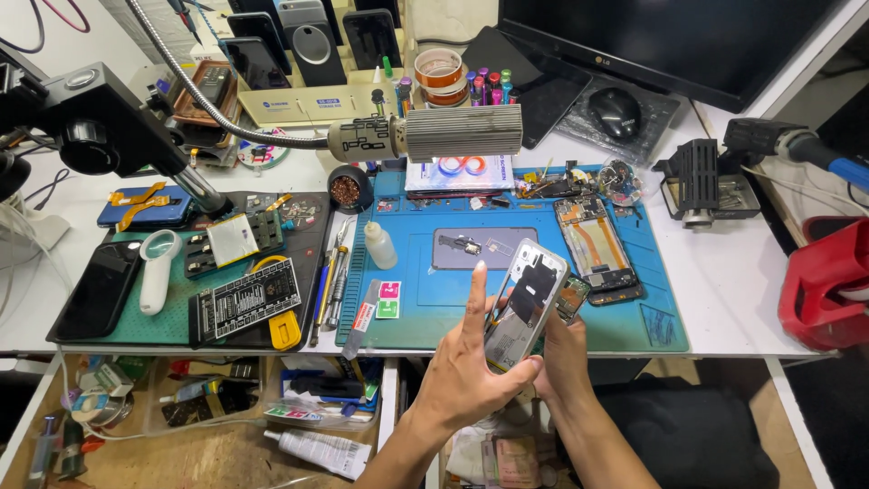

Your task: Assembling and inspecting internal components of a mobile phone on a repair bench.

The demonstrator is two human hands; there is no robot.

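My left hand point(466, 367) grips the lower edge of an opened phone body point(525, 299) with a silver frame and dark insides, index finger stretched up along its left side. My right hand point(563, 353) sits behind and under the phone, its fingers holding a small circuit board point(573, 297) at the phone's right edge. Both hands hover over the front edge of a blue work mat point(625, 330). A second opened phone point(597, 249) with orange ribbon parts lies on the mat just beyond.
A lamp on a gooseneck point(434, 134) hangs over the mat. A small white bottle point(380, 244), tweezers point(337, 272) and a green mat point(172, 312) with phone parts lie left. A monitor point(670, 36), mouse point(615, 110), a black tool stand point(701, 186) and a red object point(828, 285) stand right.
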